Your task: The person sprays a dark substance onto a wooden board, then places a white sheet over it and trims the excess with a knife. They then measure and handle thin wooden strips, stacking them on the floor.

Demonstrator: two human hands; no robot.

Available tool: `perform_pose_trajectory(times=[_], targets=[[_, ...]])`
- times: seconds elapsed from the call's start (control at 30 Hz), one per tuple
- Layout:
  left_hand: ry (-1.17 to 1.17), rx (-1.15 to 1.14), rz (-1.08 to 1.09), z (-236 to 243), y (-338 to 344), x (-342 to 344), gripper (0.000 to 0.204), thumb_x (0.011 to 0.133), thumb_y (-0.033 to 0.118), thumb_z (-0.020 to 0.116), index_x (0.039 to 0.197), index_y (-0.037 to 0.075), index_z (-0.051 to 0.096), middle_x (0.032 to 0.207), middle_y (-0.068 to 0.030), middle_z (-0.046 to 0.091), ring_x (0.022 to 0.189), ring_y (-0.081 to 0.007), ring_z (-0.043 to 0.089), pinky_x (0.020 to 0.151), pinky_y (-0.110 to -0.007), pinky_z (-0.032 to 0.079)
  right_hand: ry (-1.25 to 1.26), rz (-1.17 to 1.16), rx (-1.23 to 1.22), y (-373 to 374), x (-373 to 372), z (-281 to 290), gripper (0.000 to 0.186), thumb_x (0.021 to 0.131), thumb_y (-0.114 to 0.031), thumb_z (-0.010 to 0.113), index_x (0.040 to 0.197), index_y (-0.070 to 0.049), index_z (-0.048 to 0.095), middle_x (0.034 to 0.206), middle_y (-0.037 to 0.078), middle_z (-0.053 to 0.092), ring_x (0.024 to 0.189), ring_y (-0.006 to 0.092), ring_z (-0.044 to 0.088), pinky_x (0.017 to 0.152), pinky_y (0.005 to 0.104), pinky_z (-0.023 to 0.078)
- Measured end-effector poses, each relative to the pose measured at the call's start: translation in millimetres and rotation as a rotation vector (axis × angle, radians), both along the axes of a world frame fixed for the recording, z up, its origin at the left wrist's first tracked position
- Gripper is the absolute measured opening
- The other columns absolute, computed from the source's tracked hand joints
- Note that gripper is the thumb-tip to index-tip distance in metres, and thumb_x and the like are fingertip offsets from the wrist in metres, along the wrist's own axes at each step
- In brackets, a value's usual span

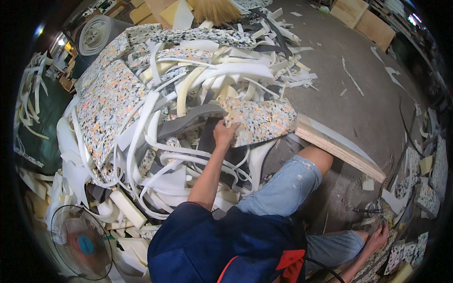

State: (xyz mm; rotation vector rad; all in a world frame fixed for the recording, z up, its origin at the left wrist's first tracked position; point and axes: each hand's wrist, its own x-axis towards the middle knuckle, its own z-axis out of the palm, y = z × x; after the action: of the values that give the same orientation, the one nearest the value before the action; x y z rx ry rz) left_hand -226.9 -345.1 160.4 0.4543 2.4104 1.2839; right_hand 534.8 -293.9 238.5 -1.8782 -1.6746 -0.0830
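Observation:
My left hand (pixel 225 134) is closed on the near left edge of a speckled multicoloured foam piece (pixel 262 119), thumb on top. The piece is tilted above the heap of scraps, its right end by a thick plywood board (pixel 339 150) beside my knee. A grey foam strip (pixel 191 119) runs up to the piece's left edge. Far to the lower right, my right hand (pixel 376 239) is low by the floor scraps with its fingers curled together; what they hold, if anything, is hidden. A dark thin tool (pixel 368 210) lies just beyond it.
White and cream foam strips (pixel 222 75) and large speckled slabs (pixel 111 106) fill the left and middle. A caged fan (pixel 82 243) stands lower left. A rolled white sheet (pixel 96 35) and broom bristles (pixel 217 10) are at the back. More offcuts (pixel 427 200) line the right edge.

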Motion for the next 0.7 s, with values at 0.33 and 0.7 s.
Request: perform_pose_trajectory(times=[0.33, 0.7], targets=[[0.18, 0.241, 0.021, -6, 39, 22, 0.056, 0.079, 0.02, 0.074, 0.126, -0.002, 0.054, 0.118, -0.0272, 0.066, 0.111, -0.0448, 0.064, 0.096, -0.047, 0.049, 0.141, 0.013, -0.229, 2, -34, 7, 0.028, 0.102, -0.018, 0.059, 0.119, 0.004, 0.067, 0.108, 0.02, 0.072, 0.092, 0.0311, 0.069, 0.081, 0.0433, 0.053], [0.129, 0.556, -0.107, 35, 30, 55, 0.041, 0.086, 0.009, 0.066, 0.125, -0.001, 0.059, 0.11, -0.0204, 0.072, 0.102, -0.0312, 0.069, 0.091, -0.041, 0.051, 0.077, -0.051, -0.281, -10, -40, 17, 0.034, 0.105, -0.028, 0.058, 0.116, 0.002, 0.069, 0.104, 0.021, 0.071, 0.093, 0.0333, 0.068, 0.08, 0.0488, 0.054]])
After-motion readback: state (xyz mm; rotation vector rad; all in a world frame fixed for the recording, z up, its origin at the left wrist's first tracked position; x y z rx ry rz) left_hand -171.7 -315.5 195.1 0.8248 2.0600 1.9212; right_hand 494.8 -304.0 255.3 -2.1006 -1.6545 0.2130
